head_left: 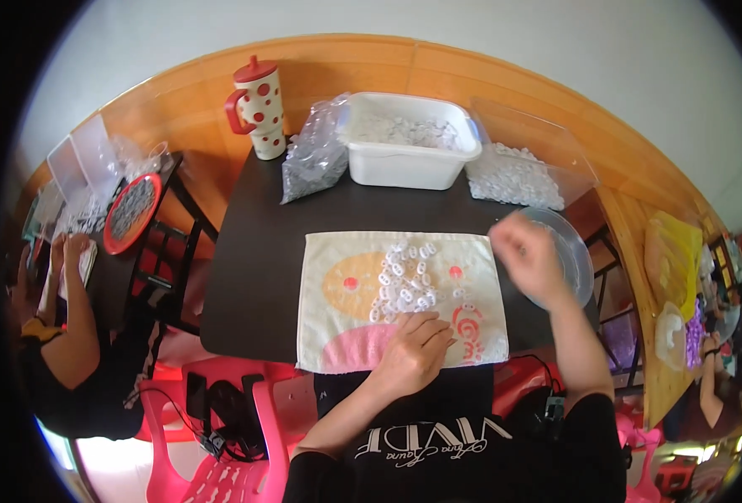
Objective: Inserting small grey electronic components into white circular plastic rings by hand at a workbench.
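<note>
A loose pile of small white plastic pieces with holes (404,281) lies on a patterned towel (316,306) in front of me. My left hand (415,352) rests at the pile's near edge, its fingers curled and pressed together; whatever they hold is hidden. Off to the right, my right hand (529,256) is raised between the towel's right edge and a clear round bowl (579,260). Its fingers look bent but are smeared by motion, so I cannot tell what is in them.
Along the table's back stand a spotted tumbler (264,117), a clear bag of grey pieces (314,159), a white tub (409,165) and a clear container of white pieces (518,176). At left, another person works beside a red plate (132,214); a pink chair (220,478) stands near me.
</note>
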Action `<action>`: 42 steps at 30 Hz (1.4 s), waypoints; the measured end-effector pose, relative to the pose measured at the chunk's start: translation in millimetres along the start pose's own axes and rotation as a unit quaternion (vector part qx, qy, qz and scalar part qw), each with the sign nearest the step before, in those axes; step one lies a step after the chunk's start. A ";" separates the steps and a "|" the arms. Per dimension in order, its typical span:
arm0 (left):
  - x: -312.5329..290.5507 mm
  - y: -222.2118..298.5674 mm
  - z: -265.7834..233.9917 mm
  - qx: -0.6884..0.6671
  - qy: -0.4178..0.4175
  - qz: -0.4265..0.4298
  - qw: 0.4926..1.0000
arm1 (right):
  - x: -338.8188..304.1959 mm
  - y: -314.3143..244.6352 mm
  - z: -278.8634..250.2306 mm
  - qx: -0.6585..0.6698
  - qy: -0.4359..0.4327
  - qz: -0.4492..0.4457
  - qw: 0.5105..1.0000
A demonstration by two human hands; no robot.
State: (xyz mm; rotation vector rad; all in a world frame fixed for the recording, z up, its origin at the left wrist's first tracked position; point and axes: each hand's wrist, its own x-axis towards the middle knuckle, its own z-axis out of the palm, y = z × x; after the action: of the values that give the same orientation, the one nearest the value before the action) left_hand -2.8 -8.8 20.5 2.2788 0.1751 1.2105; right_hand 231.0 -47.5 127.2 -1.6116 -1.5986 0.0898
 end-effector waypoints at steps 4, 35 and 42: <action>1.5 9.8 -19.9 0.014 0.014 -0.018 1.000 | -60.9 -7.1 38.6 -0.089 -0.073 -0.068 0.991; -32.6 -42.2 -81.8 0.312 0.002 -0.181 0.933 | -76.1 36.3 51.4 -0.215 -0.057 -0.095 0.970; -32.5 -39.5 -81.7 0.310 -0.002 -0.189 0.932 | -29.0 5.8 80.3 -0.119 -0.081 -0.125 0.982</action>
State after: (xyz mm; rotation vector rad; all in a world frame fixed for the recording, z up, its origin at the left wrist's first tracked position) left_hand -81.7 46.1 12.5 2.5855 1.0766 1.0358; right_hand 183.3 -31.4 57.9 -1.5975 -1.9881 -0.1095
